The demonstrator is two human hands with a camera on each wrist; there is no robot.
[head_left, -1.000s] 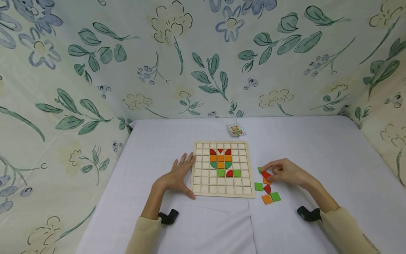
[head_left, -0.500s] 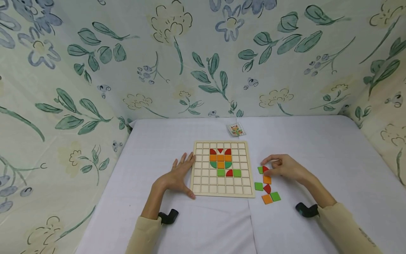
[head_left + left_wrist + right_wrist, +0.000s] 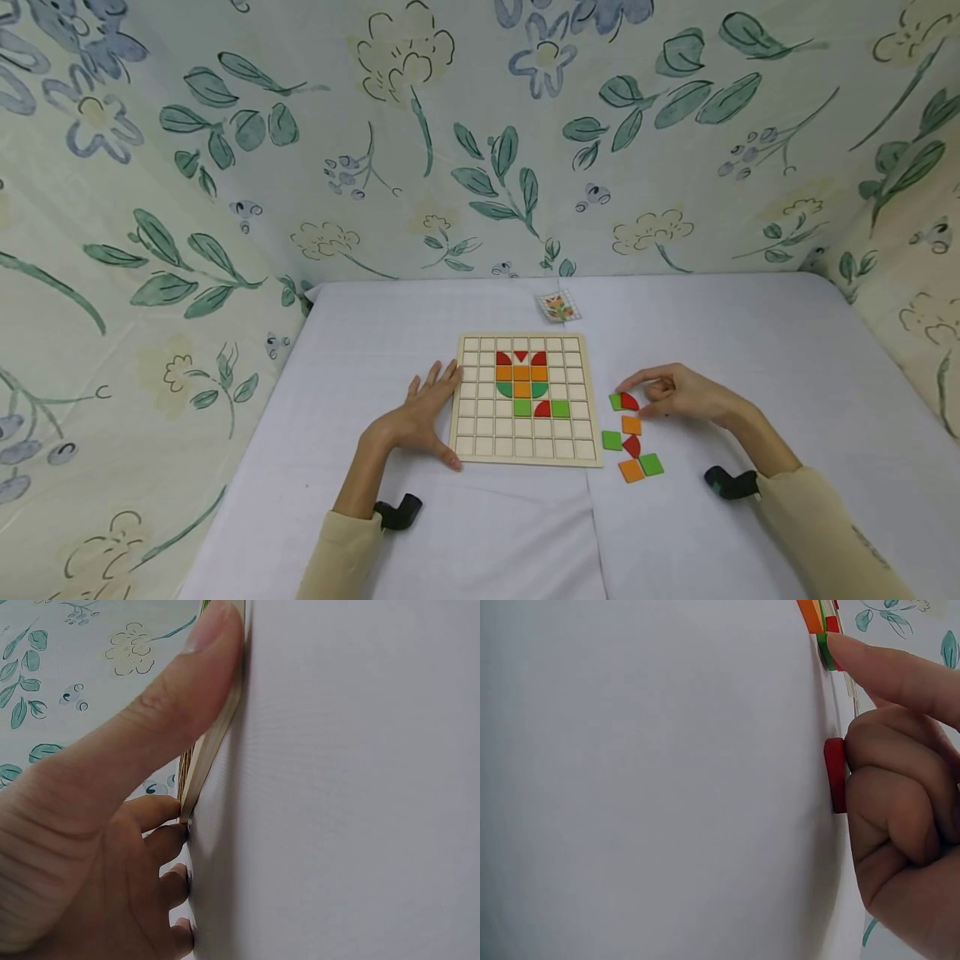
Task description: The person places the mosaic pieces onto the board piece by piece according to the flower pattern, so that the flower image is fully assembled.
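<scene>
My left hand (image 3: pixel 416 421) lies spread at the left side of a wooden grid board (image 3: pixel 528 450). Its fingers touch the left edge and its thumb is at the near left corner. Coloured tiles on the board form a tulip pattern. My right hand (image 3: pixel 690 396) is beside the loose tiles to the right, other fingers curled under. Its index fingertip is by a light green tile (image 3: pixel 615 402). The thumb lies just right of a red quarter-circle tile (image 3: pixel 628 402), which rests flat with a gap to the thumb. In the right wrist view, that red quarter-circle tile (image 3: pixel 835 776) sits close to the curled fingers.
Nearer me are an orange square tile (image 3: pixel 632 425), a green square tile (image 3: pixel 612 441), another red quarter-circle tile (image 3: pixel 632 447), and an orange and a green tile together (image 3: pixel 651 464). A small pattern card (image 3: pixel 558 307) lies behind the board on the white-covered table (image 3: pixel 375 333).
The red quarter-circle tile has slid up off the orange tile to beside the green one. My right thumb has moved away from it to the right. The left hand stays put.
</scene>
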